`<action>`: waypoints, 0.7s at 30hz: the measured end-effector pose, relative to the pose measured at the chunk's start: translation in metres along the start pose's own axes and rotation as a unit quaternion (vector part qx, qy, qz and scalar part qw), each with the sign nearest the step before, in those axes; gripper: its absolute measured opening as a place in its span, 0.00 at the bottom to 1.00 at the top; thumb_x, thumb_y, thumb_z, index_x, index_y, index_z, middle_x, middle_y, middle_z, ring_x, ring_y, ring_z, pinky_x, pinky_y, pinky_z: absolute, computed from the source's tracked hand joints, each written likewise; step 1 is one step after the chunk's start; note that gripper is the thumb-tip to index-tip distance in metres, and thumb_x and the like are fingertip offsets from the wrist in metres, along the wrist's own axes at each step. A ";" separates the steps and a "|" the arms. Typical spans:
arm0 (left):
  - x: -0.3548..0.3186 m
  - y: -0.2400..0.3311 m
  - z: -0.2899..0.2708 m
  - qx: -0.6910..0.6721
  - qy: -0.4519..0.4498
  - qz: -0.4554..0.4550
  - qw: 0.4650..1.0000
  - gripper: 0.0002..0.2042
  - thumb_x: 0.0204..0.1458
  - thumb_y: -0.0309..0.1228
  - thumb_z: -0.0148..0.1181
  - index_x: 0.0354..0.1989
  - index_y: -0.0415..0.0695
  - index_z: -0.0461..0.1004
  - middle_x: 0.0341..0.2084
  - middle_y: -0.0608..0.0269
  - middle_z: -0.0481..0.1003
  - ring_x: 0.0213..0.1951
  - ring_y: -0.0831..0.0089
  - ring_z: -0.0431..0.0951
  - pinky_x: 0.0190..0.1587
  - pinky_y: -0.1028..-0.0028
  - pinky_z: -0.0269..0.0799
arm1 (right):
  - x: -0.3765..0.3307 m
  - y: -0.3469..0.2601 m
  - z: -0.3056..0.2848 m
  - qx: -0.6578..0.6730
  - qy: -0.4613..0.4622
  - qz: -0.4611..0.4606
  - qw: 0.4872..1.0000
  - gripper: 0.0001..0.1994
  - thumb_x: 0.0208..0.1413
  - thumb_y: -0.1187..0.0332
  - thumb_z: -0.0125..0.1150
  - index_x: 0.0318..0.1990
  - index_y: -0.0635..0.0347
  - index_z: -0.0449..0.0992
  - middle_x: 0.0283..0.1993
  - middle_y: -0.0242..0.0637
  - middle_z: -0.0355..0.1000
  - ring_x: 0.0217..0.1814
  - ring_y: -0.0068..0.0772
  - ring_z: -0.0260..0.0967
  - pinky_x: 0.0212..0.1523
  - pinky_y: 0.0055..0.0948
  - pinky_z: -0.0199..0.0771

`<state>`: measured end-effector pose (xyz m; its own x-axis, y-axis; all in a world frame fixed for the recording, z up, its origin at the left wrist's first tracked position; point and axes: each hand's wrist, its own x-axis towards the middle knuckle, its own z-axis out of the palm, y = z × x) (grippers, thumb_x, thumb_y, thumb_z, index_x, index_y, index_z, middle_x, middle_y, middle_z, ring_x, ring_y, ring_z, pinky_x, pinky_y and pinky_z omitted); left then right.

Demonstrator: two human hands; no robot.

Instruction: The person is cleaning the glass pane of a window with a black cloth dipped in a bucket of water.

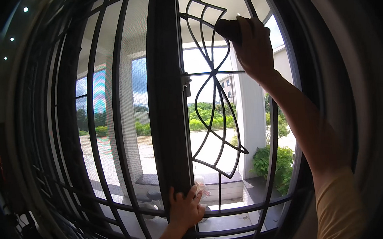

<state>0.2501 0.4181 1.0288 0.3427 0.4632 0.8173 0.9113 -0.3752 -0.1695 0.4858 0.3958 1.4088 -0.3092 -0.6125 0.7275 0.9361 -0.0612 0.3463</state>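
Note:
My right hand (253, 44) is raised high on the right, its fingers wrapped round a dark bunched cloth (228, 29). The cloth meets the upper right curve of the black ornamental window grille (214, 72). Low in the middle, my left hand (185, 208) lies against the dark upright window frame (169, 121), with its fingers spread. Just beyond its fingertips is a pale, crumpled-looking item (201, 186), too unclear to name. What my right palm covers is hidden.
A latch (186, 84) juts from the upright frame. Black bars (116, 93) cross the left pane, and a mesh screen stands behind them. Outside are a white pillar (252, 111), a green bush (272, 165) and a low ledge.

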 end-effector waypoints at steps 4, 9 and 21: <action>0.001 0.000 -0.004 0.003 -0.009 -0.005 1.000 0.23 0.46 0.41 0.49 0.50 0.52 0.78 0.56 0.69 0.65 0.43 0.56 0.65 0.66 0.40 0.43 | -0.013 -0.002 0.041 0.095 -0.167 0.019 0.981 0.29 0.55 0.54 0.62 0.61 0.55 0.62 0.51 0.46 0.65 0.47 0.46 0.66 0.47 0.41 0.72; -0.001 0.000 0.003 0.012 -0.009 -0.005 1.000 0.21 0.44 0.41 0.51 0.48 0.55 0.79 0.56 0.71 0.64 0.45 0.57 0.64 0.66 0.39 0.38 | -0.023 -0.005 0.028 0.018 -0.140 -0.206 0.968 0.08 0.57 0.58 0.58 0.41 0.39 0.81 0.47 0.31 0.71 0.50 0.40 0.66 0.44 0.35 0.73; -0.001 -0.002 -0.003 -0.018 0.017 -0.011 1.000 0.21 0.45 0.40 0.49 0.47 0.52 0.79 0.57 0.70 0.66 0.45 0.57 0.67 0.66 0.42 0.46 | 0.006 -0.029 0.011 0.296 -0.072 0.133 0.943 0.10 0.56 0.62 0.61 0.39 0.57 0.79 0.31 0.43 0.73 0.35 0.45 0.72 0.41 0.38 0.71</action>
<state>0.2472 0.4162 1.0296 0.3148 0.4435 0.8392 0.9094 -0.3942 -0.1328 0.4553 0.4024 1.4095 -0.1359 -0.4277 0.8936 0.7396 0.5563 0.3788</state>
